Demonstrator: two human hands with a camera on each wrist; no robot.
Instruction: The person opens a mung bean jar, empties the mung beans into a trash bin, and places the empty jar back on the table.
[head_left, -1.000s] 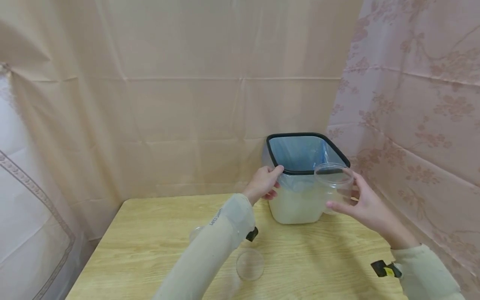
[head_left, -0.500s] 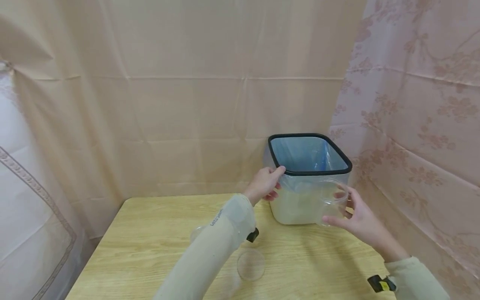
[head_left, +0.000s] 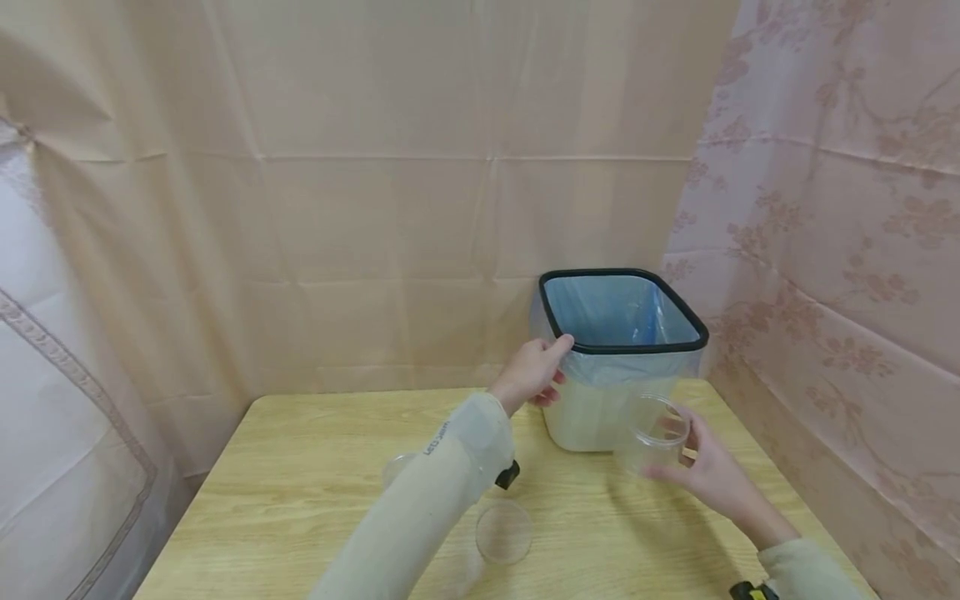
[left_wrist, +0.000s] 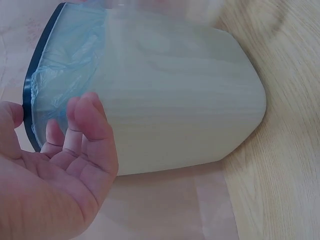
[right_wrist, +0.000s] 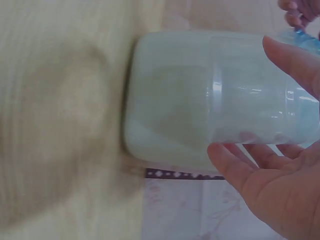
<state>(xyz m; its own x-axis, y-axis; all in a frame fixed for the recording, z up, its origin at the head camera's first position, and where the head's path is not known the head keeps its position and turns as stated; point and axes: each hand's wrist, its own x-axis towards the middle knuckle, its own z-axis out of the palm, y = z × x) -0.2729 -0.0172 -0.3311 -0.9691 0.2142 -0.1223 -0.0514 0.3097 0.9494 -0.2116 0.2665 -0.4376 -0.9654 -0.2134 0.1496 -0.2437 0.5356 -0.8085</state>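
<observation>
Left hand (head_left: 527, 372) gripped the near left corner of the bin's black rim (head_left: 637, 348), thumb on the rim, other fingers curled by the outside. Right hand (head_left: 708, 473) held 1 clear jar (head_left: 647, 442) round its side, mouth up, off the table (head_left: 322, 433), in front of the pale bin (head_left: 588, 421), near its right side. Blue liner (head_left: 596, 304) lined the bin, folded over the rim. 1 clear disc (head_left: 503, 533) lay flat nearer the person; 1 clear item (head_left: 394, 468) sat partly behind the left sleeve (head_left: 420, 508), type unclear.
</observation>
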